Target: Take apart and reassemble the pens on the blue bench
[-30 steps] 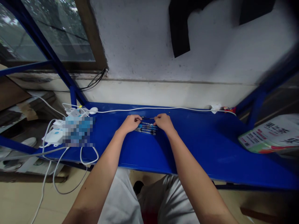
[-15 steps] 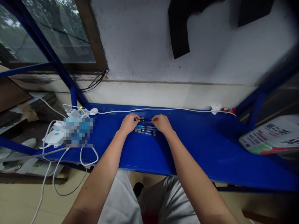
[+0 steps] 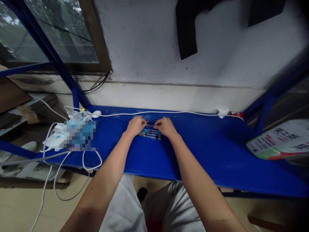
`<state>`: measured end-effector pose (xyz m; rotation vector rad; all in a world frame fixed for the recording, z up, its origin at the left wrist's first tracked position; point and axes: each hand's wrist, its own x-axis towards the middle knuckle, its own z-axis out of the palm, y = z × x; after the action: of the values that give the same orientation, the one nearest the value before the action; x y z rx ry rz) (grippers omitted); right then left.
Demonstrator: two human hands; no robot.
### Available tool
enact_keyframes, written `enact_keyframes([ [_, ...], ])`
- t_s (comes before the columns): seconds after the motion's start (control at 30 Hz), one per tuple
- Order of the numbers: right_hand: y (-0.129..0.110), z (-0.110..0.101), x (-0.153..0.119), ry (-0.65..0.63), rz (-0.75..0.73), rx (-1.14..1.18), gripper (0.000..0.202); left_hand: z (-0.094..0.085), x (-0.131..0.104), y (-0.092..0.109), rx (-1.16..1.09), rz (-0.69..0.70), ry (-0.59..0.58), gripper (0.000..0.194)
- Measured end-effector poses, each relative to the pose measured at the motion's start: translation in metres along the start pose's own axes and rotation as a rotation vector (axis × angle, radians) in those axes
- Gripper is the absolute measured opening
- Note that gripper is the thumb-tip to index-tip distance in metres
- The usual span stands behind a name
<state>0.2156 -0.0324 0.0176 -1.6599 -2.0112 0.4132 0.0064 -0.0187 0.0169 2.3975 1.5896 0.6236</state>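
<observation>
Several pens [image 3: 151,135] with clear barrels and some blue and dark parts lie side by side on the blue shelf [image 3: 205,154]. Just behind them, a thin pen [image 3: 151,125] spans the gap between my hands. My left hand [image 3: 136,126] is closed in a pinch at its left end. At the opposite end, the fingers of my right hand [image 3: 165,126] are pinched around it. Another dark pen tip shows behind it, partly covered by my left hand. My fingers hide both ends of the held pen.
White power strips [image 3: 56,137] with tangled cables stand on the left, partly blurred out. A white cable [image 3: 154,113] runs along the back edge to a white plug [image 3: 223,112]. A printed plastic package [image 3: 277,140] sits at the right. Blue frame posts rise at both sides.
Both hands have shifted slightly, and the pen between them now lies a little nearer the row. The row of pens stays in place. The camera view has tilted slightly.
</observation>
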Motion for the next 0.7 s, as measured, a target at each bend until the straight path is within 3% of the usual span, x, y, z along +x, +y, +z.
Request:
enact_keyframes([
  [0.2, 0.014, 0.001, 0.009, 0.114, 0.048, -0.001, 0.02, -0.006, -0.004, -0.004, -0.008, -0.025, 0.021, 0.016],
  [0.43, 0.028, 0.014, 0.019, 0.098, 0.053, -0.013, 0.016, -0.016, -0.015, -0.017, -0.02, -0.102, 0.077, 0.017],
  [0.7, 0.032, 0.01, 0.015, 0.138, 0.05, 0.042, 0.021, -0.015, -0.019, -0.017, -0.054, -0.142, 0.073, 0.017],
])
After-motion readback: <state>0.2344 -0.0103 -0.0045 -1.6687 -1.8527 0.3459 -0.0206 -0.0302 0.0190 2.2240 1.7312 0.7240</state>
